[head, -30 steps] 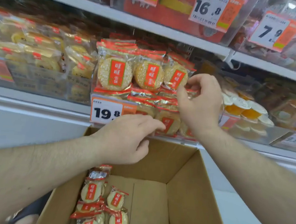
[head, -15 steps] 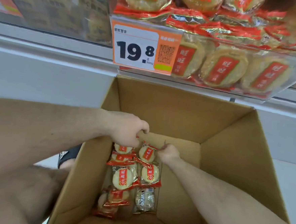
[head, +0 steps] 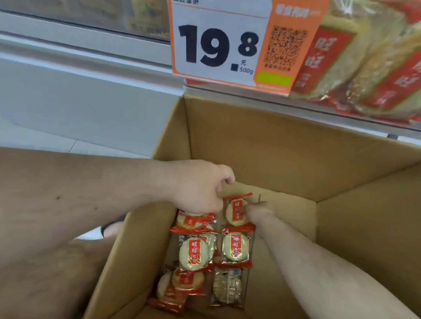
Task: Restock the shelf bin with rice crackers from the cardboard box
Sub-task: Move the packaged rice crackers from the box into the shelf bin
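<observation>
cardboard box open below the shelf bin | price tag reads 19.8 | left hand curled shut on a cracker pack | right hand pinches the top pack | other packs lie on the box floor nearer the camera

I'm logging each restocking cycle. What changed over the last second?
Both hands left the shelf bin and went down into the brown cardboard box. The left hand now closes on a red-wrapped rice cracker packet; the right hand pinches another packet. The orange 19.8 price tag and loose packets lower down stayed put.
</observation>
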